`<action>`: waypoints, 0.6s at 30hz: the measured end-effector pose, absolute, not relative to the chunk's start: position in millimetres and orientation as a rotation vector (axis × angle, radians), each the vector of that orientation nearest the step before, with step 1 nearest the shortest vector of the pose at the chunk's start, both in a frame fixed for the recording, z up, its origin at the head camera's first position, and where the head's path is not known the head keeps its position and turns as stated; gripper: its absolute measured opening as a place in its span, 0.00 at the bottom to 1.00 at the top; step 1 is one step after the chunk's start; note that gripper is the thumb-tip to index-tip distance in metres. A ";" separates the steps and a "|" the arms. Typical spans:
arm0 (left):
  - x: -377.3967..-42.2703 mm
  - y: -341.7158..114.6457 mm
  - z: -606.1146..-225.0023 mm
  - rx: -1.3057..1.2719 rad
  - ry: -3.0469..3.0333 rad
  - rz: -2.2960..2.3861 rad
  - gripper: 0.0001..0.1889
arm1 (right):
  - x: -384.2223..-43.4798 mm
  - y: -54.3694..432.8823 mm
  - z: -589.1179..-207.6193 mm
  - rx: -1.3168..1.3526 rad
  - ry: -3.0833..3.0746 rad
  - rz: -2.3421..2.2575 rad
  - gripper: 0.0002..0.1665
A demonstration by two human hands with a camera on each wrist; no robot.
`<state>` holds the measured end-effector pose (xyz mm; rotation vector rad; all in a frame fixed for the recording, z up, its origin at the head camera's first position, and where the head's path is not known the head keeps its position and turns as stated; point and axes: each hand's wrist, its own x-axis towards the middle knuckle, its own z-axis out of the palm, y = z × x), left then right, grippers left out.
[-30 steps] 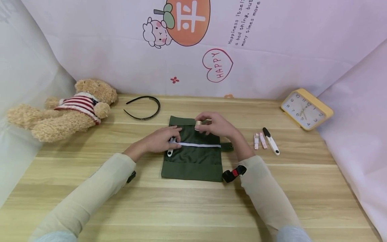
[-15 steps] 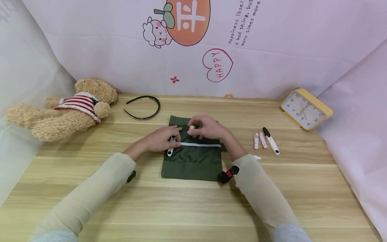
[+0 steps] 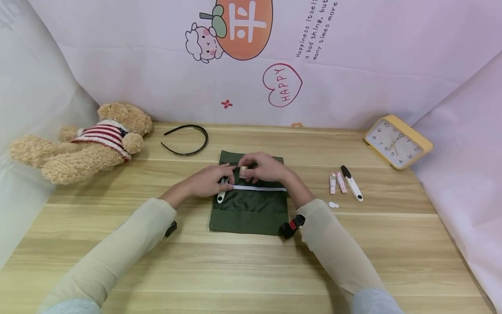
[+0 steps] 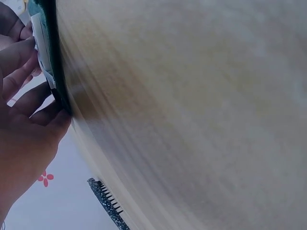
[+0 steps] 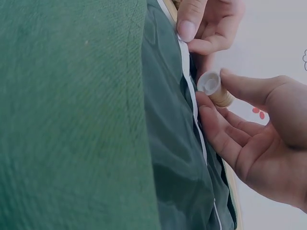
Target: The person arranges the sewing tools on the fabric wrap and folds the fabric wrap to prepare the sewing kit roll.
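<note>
A green fabric organizer lies spread on the table, a white elastic band running across it. My right hand pinches a spool of beige thread between thumb and fingers, close above the band; the spool's white end shows in the right wrist view. At the band's left end, my left hand pinches the elastic between thumb and index finger, its other fingers resting on the fabric. Partly hidden under that hand, a white-handled tool with a black dot is tucked beneath the band.
To the right lie two small pink-and-white folded pieces, a white tool with a black cap and small white discs. A yellow clock stands at the back right. A black headband and teddy bear lie at left.
My right hand has carried the thread spool left and slightly nearer, toward my left hand. The small white discs at right have come into sight from behind the right arm. My left hand stays put.
</note>
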<state>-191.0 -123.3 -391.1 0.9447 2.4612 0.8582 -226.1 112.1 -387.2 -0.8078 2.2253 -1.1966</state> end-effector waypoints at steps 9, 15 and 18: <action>-190.4 -123.5 -391.0 0.943 2.462 0.864 0.04 | -227.0 106.6 -387.4 -0.802 2.175 -1.239 0.13; -189.0 -122.2 -389.8 0.961 2.464 0.860 0.06 | -226.1 103.3 -386.4 -0.800 2.198 -1.221 0.13; -188.4 -121.9 -389.8 0.965 2.458 0.867 0.07 | -225.5 101.9 -386.3 -0.809 2.212 -1.207 0.13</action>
